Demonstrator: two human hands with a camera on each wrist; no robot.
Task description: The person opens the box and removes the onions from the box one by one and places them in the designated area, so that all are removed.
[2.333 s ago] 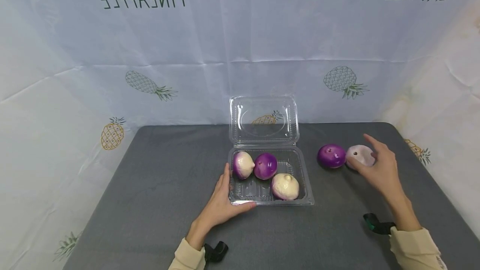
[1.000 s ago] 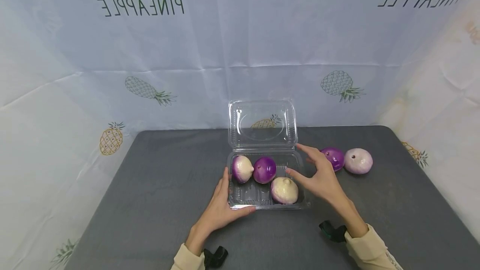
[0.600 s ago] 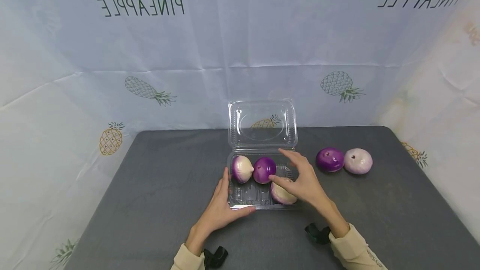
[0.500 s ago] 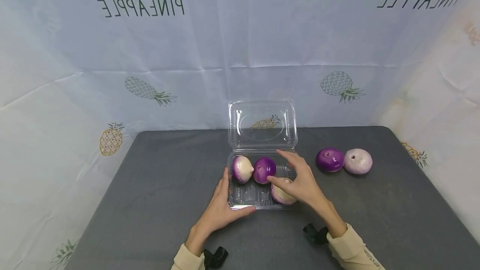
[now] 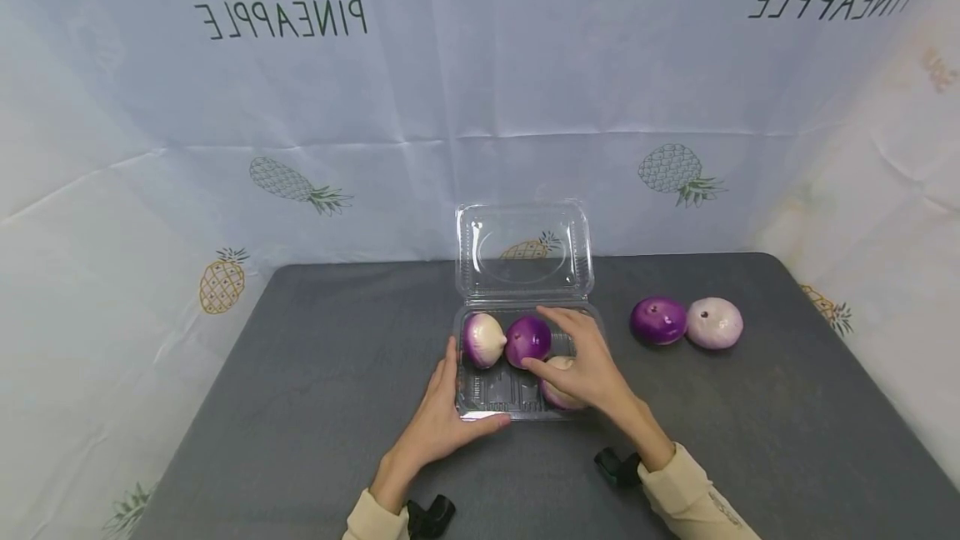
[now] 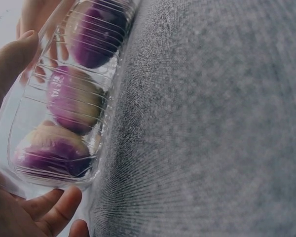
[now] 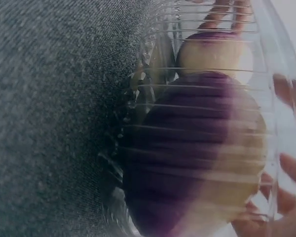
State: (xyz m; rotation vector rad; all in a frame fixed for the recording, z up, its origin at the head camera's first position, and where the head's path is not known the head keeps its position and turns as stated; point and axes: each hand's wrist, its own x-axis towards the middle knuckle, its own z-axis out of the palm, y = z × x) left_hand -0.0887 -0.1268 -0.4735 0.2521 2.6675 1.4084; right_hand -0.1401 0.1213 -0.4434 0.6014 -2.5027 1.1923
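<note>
A hinged clear plastic container [image 5: 495,407], lid raised at the back, holds three glossy purple-and-white onions. The purple onion [image 5: 527,340] sits in the middle, a white-faced onion [image 5: 482,342] left of it. The third onion [image 5: 558,394] is at the front right, partly hidden by my right hand [image 5: 588,369]. That hand hovers over the container with fingers spread, its thumb tip overlapping the purple onion's lower edge. My left hand [image 5: 438,415] rests against the container's front left corner, fingers along the side and thumb along the front rim, as the left wrist view also shows.
Two more onions, one dark purple [image 5: 658,321] and one pale [image 5: 715,323], sit side by side on the grey table [image 5: 337,340], right of the container. A pineapple-print cloth [image 5: 390,90] hangs behind the table, close to the raised lid [image 5: 525,248].
My right hand has moved left from the two onions on the table to above the container, then a little farther toward the purple onion. My left hand has stayed at its corner.
</note>
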